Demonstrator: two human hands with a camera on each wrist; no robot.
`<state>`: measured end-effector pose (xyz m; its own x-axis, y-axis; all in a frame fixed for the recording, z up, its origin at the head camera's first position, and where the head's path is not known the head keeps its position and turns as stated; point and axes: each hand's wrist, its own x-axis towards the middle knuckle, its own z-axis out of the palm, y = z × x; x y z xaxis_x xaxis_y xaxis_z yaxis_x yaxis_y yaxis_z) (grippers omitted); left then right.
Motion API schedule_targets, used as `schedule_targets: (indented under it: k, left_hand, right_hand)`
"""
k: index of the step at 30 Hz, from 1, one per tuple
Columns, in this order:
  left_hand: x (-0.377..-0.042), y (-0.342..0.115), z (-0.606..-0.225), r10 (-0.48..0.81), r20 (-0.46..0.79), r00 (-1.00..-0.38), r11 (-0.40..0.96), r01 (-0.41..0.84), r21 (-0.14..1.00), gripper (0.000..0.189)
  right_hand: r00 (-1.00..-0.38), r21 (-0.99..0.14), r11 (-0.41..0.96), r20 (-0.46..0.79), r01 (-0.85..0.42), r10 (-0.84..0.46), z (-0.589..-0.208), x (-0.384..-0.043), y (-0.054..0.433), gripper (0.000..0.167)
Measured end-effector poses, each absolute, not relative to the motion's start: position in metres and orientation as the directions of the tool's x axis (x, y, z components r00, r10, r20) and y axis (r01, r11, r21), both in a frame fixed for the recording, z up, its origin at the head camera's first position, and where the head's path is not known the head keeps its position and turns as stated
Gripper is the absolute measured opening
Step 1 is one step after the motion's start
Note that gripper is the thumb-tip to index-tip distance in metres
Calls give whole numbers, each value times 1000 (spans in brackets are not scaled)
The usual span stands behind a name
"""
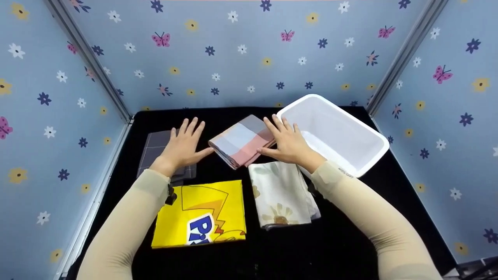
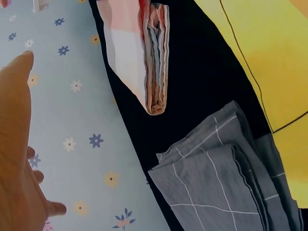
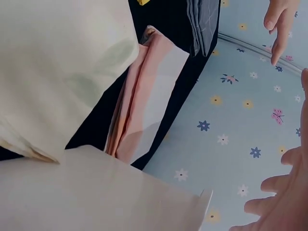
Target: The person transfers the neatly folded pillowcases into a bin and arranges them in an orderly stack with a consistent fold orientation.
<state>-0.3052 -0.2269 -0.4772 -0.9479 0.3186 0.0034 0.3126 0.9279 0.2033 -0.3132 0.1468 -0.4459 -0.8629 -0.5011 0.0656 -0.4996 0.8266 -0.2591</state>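
My left hand (image 1: 183, 146) is held with fingers spread and straight above the folded grey checked cloth (image 1: 155, 149), holding nothing. Fingers likewise spread, my right hand (image 1: 290, 144) overlaps the right corner of a folded plaid cloth (image 1: 241, 140) in pink, pale blue and grey in the head view. The wrist views show both hands raised, apart from the cloths. Nearer to me lie a folded yellow cloth (image 1: 171, 223) with a cartoon print and lettering, and a folded white cloth (image 1: 278, 190) with a flower pattern. My left wrist and hand hide part of the grey cloth.
A white plastic bin (image 1: 338, 130) stands at the back right of the black tabletop (image 1: 288, 252), its lower left side behind my right arm. Blue flower-patterned panels (image 1: 241, 35) enclose the table at the back and both sides, with metal posts (image 1: 91, 58) at the corners.
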Motion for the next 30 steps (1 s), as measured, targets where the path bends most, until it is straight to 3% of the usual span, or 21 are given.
schedule_targets:
  k: [5,13,30]
  left_hand:
    - [-300,-230,-478,358,17,-934,908,352,228,96]
    - [-292,-234,-483,386,32,-922,874,377,308,95]
    - [-280,-243,-501,353,-18,-935,866,320,385,94]
  right_hand:
    - [-841,-342,770,161,-538,-516,-446,-310,145,106]
    - [-808,-379,713,254,-589,-532,-453,-305,141,92]
    - [-777,-374,683,236,-627,-584,-476,-294,127,92]
